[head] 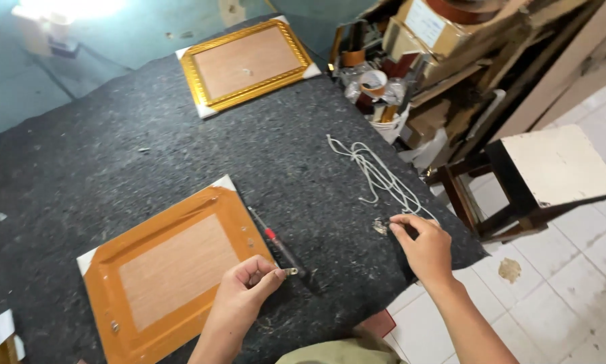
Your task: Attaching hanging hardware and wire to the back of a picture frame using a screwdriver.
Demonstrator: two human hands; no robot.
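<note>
Head view, looking down on a felt-covered table. Left hand: thumb and forefinger are pressed together on a small metal hanger, which projects just past the fingertips; the other fingers are curled into the palm. The hanger sits just off the right edge of the near frame, an orange frame lying back-up with a pale wooden panel at its centre and white protectors on its corners. A screwdriver with a red band on its shaft lies on the felt just beyond the left fingertips, its dark handle running close beside the hanger and its tip pointing away toward the frame's far right corner.

Right hand: fingers are bent downward with the tips drawn together at a small heap of metal bits near the table's right edge; whether a piece is actually pinched cannot be told. A white cord lies in loose loops on the felt, starting just beyond the right fingertips and trailing away from them.

Well beyond both hands, a second frame, gold-rimmed with a wooden back and white corner protectors, lies at the far side of the table. To the right of the right hand, off the table, a dark wooden stool with a worn white seat stands on the tiled floor. Behind the stool, cluttered shelves hold boxes, tape rolls and timber scraps.
</note>
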